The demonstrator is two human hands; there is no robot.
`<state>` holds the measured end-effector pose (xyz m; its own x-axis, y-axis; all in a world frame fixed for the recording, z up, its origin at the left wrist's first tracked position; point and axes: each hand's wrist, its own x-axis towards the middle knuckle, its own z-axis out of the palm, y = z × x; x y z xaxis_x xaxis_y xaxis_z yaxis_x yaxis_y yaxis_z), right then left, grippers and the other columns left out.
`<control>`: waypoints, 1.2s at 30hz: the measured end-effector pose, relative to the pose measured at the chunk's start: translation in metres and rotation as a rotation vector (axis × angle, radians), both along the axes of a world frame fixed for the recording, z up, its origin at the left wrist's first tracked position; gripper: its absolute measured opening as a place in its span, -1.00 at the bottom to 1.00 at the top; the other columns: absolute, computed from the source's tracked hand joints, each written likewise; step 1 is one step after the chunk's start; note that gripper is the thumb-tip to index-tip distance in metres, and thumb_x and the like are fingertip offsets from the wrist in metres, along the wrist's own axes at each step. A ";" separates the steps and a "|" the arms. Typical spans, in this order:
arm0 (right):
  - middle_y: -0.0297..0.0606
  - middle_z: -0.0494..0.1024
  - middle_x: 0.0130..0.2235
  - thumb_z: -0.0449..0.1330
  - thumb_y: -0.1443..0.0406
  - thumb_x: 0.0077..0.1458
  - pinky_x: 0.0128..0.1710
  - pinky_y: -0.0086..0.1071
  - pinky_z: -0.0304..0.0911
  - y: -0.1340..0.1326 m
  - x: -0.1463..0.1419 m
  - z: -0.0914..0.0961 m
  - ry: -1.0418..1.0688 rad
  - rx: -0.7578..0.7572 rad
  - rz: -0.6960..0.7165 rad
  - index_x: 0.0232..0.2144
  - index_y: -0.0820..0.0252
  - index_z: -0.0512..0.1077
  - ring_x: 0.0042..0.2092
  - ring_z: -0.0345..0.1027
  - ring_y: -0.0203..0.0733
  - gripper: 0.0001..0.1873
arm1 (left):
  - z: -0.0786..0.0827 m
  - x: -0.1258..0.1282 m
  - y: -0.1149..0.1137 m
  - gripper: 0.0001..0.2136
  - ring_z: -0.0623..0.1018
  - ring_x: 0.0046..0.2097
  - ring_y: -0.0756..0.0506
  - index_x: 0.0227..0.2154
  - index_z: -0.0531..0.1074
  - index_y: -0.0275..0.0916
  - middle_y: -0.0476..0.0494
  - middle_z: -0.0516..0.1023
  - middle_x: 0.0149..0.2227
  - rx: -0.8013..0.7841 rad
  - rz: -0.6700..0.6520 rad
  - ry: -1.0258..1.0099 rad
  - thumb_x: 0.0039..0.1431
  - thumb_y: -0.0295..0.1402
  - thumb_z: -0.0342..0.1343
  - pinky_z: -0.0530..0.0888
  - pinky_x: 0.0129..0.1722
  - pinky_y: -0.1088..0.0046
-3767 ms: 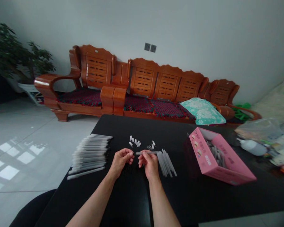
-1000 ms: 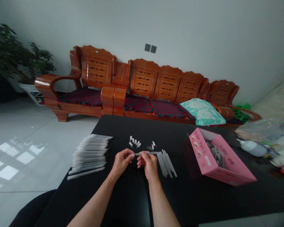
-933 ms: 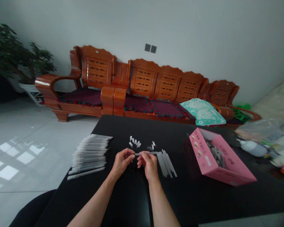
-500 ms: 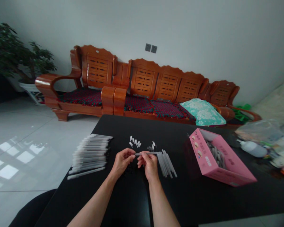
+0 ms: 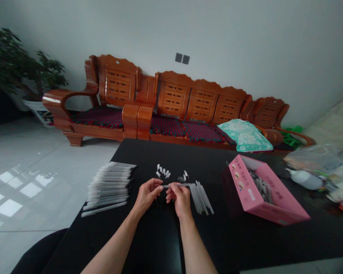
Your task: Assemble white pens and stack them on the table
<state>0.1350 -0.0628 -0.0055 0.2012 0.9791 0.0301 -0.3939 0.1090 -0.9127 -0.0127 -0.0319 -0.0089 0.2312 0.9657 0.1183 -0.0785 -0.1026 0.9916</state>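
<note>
A thin translucent tube [image 5: 184,185] lies level between my hands above the black table. My left hand [image 5: 147,194] pinches its left end, and the fingertips hide that end. Further along, my right hand [image 5: 179,196] grips the tube between thumb and fingers, with the right end sticking out past them. Several similar loose tubes [image 5: 200,198] lie just right of my right hand. To the left is a large row of tubes with dark ends [image 5: 110,186]. Small white pieces [image 5: 163,171] sit beyond my hands, and tiny clear or dark bits [image 5: 181,179] lie near another white piece.
A pink open box [image 5: 270,190] holding grey items stands on the right of the black table [image 5: 214,243]. Past it are a plastic bag [image 5: 314,156] and a white bulb-shaped object [image 5: 305,179]. A wooden sofa [image 5: 174,95] runs behind the table.
</note>
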 end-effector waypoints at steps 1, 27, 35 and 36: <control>-0.29 0.52 -0.55 0.28 0.15 0.03 -0.73 -0.52 0.27 0.000 0.000 0.000 0.000 0.000 0.001 -0.36 0.33 0.47 -0.63 0.36 -0.32 -0.70 | 0.000 0.000 0.000 -0.70 0.38 -0.56 0.05 -0.32 0.48 -0.31 -0.05 0.48 -0.51 0.009 0.002 0.029 0.08 -0.13 0.16 0.25 -0.62 0.62; -0.28 0.53 -0.55 0.28 0.18 0.04 -0.74 -0.52 0.26 0.001 0.000 -0.002 0.003 -0.008 -0.001 -0.36 0.34 0.47 -0.64 0.36 -0.32 -0.73 | -0.002 -0.001 -0.001 -0.69 0.36 -0.58 0.06 -0.43 0.46 -0.31 -0.05 0.46 -0.55 0.047 0.015 0.094 0.15 -0.13 0.09 0.22 -0.63 0.62; -0.27 0.54 -0.54 0.29 0.17 0.02 -0.74 -0.51 0.28 0.001 0.000 -0.001 0.005 -0.019 -0.005 -0.37 0.33 0.48 -0.64 0.36 -0.31 -0.72 | 0.000 0.000 -0.001 -0.74 0.37 -0.56 0.05 -0.42 0.43 -0.30 0.00 0.41 -0.57 0.068 -0.009 0.097 0.12 -0.16 0.13 0.26 -0.58 0.62; -0.27 0.54 -0.54 0.29 0.17 0.02 -0.74 -0.51 0.27 0.001 0.000 -0.001 0.004 -0.018 -0.005 -0.37 0.33 0.48 -0.64 0.36 -0.31 -0.72 | 0.000 0.000 -0.001 -0.74 0.37 -0.56 0.05 -0.40 0.44 -0.30 0.00 0.41 -0.57 0.056 -0.007 0.096 0.11 -0.16 0.14 0.25 -0.60 0.62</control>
